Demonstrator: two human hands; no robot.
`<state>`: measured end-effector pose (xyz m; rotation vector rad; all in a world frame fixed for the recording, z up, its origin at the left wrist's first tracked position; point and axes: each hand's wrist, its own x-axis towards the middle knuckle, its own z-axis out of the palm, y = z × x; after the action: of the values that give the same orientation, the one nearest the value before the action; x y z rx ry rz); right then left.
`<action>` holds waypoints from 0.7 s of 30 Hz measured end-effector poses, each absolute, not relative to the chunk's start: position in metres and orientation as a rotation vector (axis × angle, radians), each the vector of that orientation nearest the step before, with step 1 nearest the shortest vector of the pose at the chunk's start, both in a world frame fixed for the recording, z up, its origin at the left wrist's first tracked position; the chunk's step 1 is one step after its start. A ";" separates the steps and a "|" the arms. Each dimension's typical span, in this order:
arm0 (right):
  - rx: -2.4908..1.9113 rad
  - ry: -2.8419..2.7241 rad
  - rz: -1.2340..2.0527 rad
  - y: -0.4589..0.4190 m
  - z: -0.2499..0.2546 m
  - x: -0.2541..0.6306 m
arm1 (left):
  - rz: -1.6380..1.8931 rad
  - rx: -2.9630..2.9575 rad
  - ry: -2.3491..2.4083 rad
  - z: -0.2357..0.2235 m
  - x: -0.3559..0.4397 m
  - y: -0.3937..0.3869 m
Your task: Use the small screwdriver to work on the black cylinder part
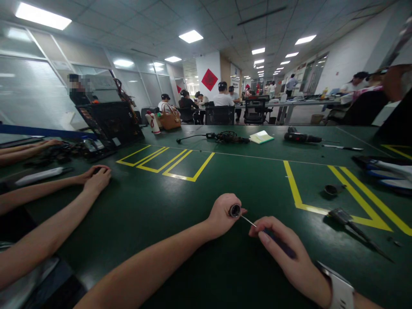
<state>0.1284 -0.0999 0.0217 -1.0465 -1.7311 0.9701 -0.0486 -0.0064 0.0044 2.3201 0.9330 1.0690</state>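
Observation:
My left hand (222, 216) is closed around a short dark cylindrical part (234, 210), whose round open end faces me. In my right hand (286, 246) is a screwdriver (249, 220) with a dark handle. Its thin metal shaft points at the cylinder, and the tip reaches the rim beside my left fingers; whether it sits in a screw is hidden. To the right on the green table (180, 206) lie a small black cup-shaped part (333, 189) and a dark block with a tapering cable (349, 224).
A co-worker's hands (98, 178) hold something dark at the left. Farther back lie a wiring assembly (227, 137), a notepad (261, 137) and a power drill (301, 136). Blue-and-white items (391, 171) are at the right edge. Yellow tape (298, 189) marks the tabletop.

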 end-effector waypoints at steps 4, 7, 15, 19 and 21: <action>-1.084 -1.683 0.975 -0.099 0.022 0.126 | 1.104 2.419 0.885 0.004 -0.049 -0.009; -1.036 -1.594 1.075 -0.097 0.021 0.127 | 1.142 2.415 0.857 0.004 -0.050 -0.010; -0.909 -1.169 1.420 -0.088 0.017 0.124 | 1.134 2.348 0.812 0.004 -0.049 -0.010; -0.930 -1.218 1.350 -0.091 0.016 0.123 | 1.134 2.376 0.917 0.004 -0.049 -0.009; -1.006 -1.337 1.256 -0.094 0.017 0.124 | 1.115 2.401 0.992 0.004 -0.050 -0.010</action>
<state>0.1242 -0.0938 0.0167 -1.0062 -1.3367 1.2556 -0.0496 -0.0096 0.0035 2.4006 0.9915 1.1148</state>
